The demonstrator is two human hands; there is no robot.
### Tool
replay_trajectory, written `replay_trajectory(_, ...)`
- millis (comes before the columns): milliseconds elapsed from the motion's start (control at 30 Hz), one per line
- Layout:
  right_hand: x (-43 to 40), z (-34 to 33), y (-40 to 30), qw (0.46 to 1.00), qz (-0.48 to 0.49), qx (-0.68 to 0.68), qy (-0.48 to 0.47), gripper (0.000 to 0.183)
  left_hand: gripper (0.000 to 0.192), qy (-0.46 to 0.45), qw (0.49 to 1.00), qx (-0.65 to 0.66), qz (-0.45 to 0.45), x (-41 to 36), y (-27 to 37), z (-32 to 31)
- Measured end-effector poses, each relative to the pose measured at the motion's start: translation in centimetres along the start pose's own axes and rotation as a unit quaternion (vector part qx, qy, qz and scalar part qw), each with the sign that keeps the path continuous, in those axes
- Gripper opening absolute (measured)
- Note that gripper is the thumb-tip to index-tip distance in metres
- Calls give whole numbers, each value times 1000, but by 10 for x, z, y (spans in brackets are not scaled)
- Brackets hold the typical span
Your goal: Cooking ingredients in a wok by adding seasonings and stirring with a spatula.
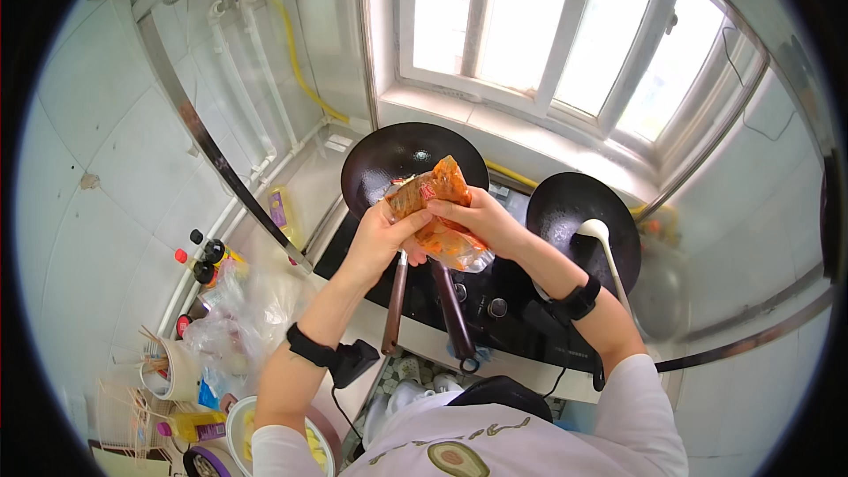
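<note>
Both my hands grip a clear plastic packet (445, 193) smeared with orange-red sauce, its upper end bunched. My left hand (379, 233) holds its left side and my right hand (489, 224) its right, thumbs nearly meeting. Below them sits a dark wok (404, 152) on the black glass gas stove (424, 298). A little of the food in the wok shows; the packet hides the rest. The wok's handle (452, 315) points towards me, beside a utensil's brown wooden handle (394, 311). On the right, a second wok (560, 209) holds a white ladle (595, 230).
Left of the stove stand an oil bottle (283, 215), sauce bottles (213, 252) and crumpled plastic bags (238, 328). Nearer me are a white chopstick holder (180, 374) and a bowl of yellow pieces (317, 444). A metal-framed screen (222, 169) borders the stove; a window (510, 20) lies behind.
</note>
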State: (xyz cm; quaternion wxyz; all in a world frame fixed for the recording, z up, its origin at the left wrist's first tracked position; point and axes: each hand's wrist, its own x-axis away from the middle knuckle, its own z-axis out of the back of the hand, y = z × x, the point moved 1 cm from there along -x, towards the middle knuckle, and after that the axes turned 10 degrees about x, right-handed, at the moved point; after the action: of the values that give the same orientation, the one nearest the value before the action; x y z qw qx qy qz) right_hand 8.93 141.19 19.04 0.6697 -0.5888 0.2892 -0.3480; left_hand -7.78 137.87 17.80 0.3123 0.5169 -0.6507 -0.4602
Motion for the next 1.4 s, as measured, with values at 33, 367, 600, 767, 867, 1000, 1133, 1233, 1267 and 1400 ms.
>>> replay_trajectory(33, -2, -4, 1, 1000, 0, 0, 1, 25, 24, 3, 1000, 21, -7, 0, -1, 2)
replay_trajectory(367, -7, -6, 6, 995, 13, -91, 46, 18, 19, -65, 997, 19, 44, -12, 13, 28)
replay_trajectory(600, 4, 1, -1, 1000, 4, 0, 22, 30, 14, -78, 994, -63, 38, -11, 19, 17)
replay_trajectory(767, 16, -3, -23, 973, 109, 184, 83, 32, 12, -31, 999, -23, -27, 1, 15, 4)
replay_trajectory(867, 22, -5, -27, 950, 153, 261, 84, 29, 10, -29, 999, -3, -13, 9, 22, -3)
replay_trajectory(1000, 25, -10, -22, 907, 217, 338, 124, 25, 10, -23, 999, 26, 2, 13, 18, -7)
replay_trajectory(1133, 16, -12, -9, 857, 306, 375, 177, 22, 8, 15, 995, 83, -44, 10, 6, -6)
replay_trajectory(1233, 6, -16, -1, 845, 299, 383, 225, 19, 6, 116, 990, 29, -70, 9, 4, -14)
replay_trajectory(1267, 2, -20, 1, 870, 250, 347, 244, 16, 9, 151, 979, -59, -126, 5, 0, -16)
replay_trajectory(1400, -13, -33, 4, 958, 124, 0, 258, 17, 13, 206, 881, -315, -286, 2, 2, -21)
